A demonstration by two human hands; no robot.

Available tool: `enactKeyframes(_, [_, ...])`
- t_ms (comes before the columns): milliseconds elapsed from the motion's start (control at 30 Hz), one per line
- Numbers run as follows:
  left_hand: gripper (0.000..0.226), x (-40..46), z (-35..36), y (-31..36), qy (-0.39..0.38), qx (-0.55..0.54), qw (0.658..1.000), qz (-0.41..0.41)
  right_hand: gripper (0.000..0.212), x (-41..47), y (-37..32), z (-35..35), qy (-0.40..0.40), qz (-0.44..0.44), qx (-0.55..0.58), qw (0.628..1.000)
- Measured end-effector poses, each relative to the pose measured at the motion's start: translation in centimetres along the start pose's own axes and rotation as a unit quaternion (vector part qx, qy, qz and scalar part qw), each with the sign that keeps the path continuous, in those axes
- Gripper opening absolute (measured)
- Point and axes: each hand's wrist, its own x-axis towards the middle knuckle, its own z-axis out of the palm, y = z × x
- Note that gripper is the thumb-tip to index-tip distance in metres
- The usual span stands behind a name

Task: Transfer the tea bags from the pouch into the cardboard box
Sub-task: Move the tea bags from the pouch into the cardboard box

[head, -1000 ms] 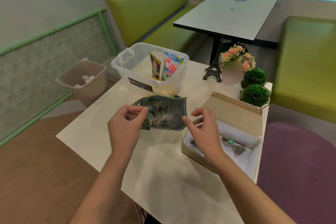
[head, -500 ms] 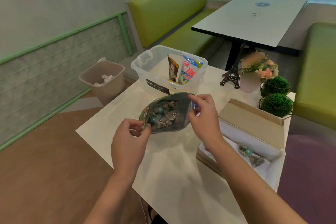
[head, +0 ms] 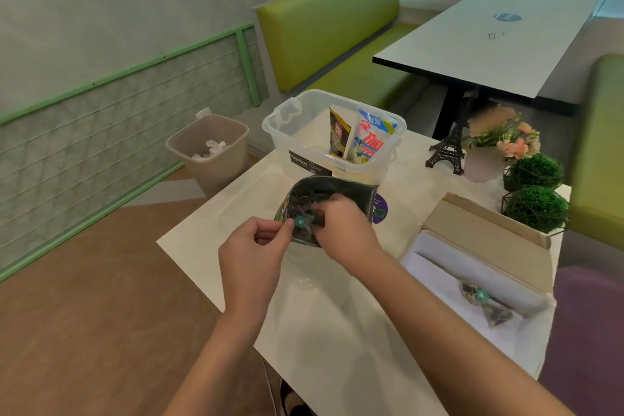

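A dark foil pouch (head: pixel 332 187) stands open in the middle of the white table (head: pixel 337 331), with tea bags and a teal tag (head: pixel 300 221) showing in its mouth. My left hand (head: pixel 253 253) pinches the pouch's near left edge. The fingers of my right hand (head: pixel 344 230) are curled inside the pouch around tea bags. To the right lies the open cardboard box (head: pixel 486 230) with white lining; a tea bag (head: pixel 486 306) with a teal tag lies in it.
A clear plastic bin (head: pixel 290 125) with two packets stands behind the pouch. A small Eiffel tower model (head: pixel 447 150), a flower pot (head: pixel 486 159) and two green ball plants (head: pixel 537 206) stand at the far right. A waste bin (head: pixel 209 152) is on the floor to the left.
My right hand has moved from the pouch's top right edge down into its mouth. The left hand keeps its hold on the pouch's edge. The camera has shifted its view.
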Motion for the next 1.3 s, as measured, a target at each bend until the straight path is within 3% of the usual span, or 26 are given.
enactKeyframes(100, [0.013,0.0,-0.1,0.0,-0.003,-0.002,1.0,0.003,0.055,3.2,-0.9,0.8,-0.072,0.051,0.006,0.996])
enactKeyframes(233, [0.012,-0.1,0.1,0.0,-0.012,0.002,1.0,-0.001,0.048,5.2,-1.5,2.3,-0.107,0.087,-0.008,0.99])
enactKeyframes(433, [0.016,0.0,0.0,0.1,0.001,0.012,1.0,-0.02,0.019,5.5,-0.9,2.9,-0.042,0.114,0.025,0.992])
enactKeyframes(567, [0.016,0.2,0.2,-0.3,-0.003,-0.028,0.998,-0.052,0.013,3.9,0.0,1.2,-0.013,0.117,0.163,0.98])
enactKeyframes(767, [0.018,-0.4,1.5,0.2,-0.021,-0.041,0.997,-0.07,0.02,0.4,2.7,-1.6,0.033,0.118,0.326,0.937])
enactKeyframes(900, [0.02,-1.2,2.4,0.4,-0.022,-0.039,0.997,-0.064,0.01,-2.2,5.4,-3.3,0.047,0.136,0.474,0.869])
enactKeyframes(1200, [0.016,-3.2,4.7,0.2,-0.047,-0.029,0.998,-0.016,0.021,-7.9,13.2,-4.7,0.1,0.186,0.522,0.826])
enactKeyframes(1300, [0.01,-3.7,5.1,-0.1,-0.05,-0.034,0.998,-0.002,0.011,-8.7,15.2,-3.2,0.11,0.235,0.453,0.853])
